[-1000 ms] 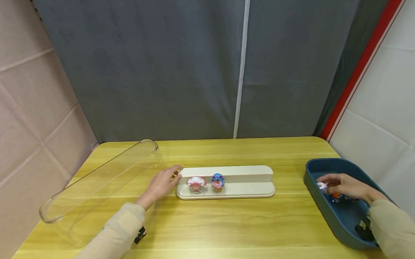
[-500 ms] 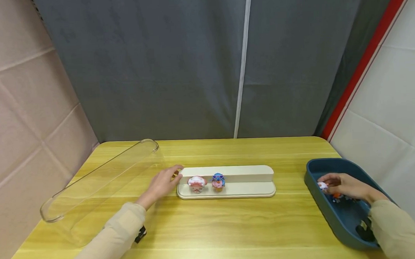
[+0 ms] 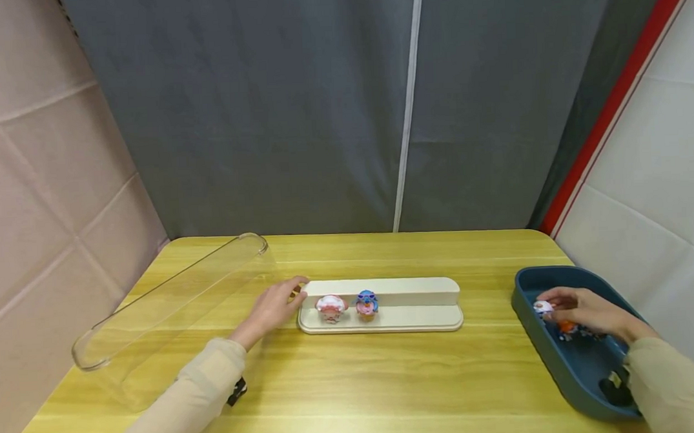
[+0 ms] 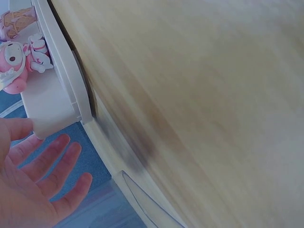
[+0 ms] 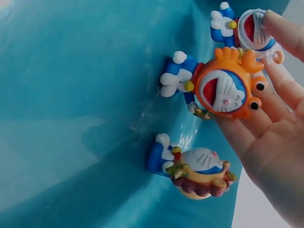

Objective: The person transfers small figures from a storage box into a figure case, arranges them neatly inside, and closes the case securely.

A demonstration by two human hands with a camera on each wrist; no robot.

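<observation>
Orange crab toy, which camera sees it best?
The right wrist view: the orange crab toy is big and uncovered there. The head view shows just a small orange bit by the right hand; the left wrist view, nothing.

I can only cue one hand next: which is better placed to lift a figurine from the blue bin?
Right, I'd judge. The right hand is inside the blue bin, pinching a white-hooded figurine; the left hand is well away, at the left end of the white stand, holding no figurine.
</observation>
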